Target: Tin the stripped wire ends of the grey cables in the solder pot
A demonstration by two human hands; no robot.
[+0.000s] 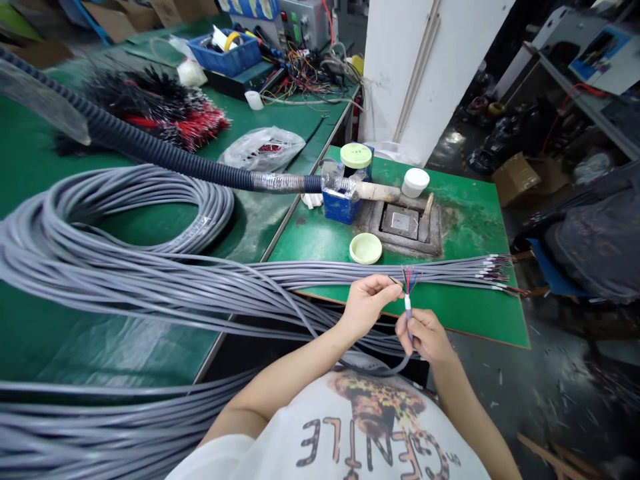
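Across the green bench [475,230] lie stripped cable ends [493,267], while over its near edge the right hand [427,335] grips a gray multicore cable [409,313], its stripped, splayed wires [411,277] seemingly unfinished, the left hand [367,307] pinching apparently one dark wire [393,279].

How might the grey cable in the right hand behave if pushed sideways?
The grey cable likely bends rather than kinks: below the right hand it curves smoothly. It's probably fairly stiff, since its end stands upright. Its thin wires look floppier, splaying apart.
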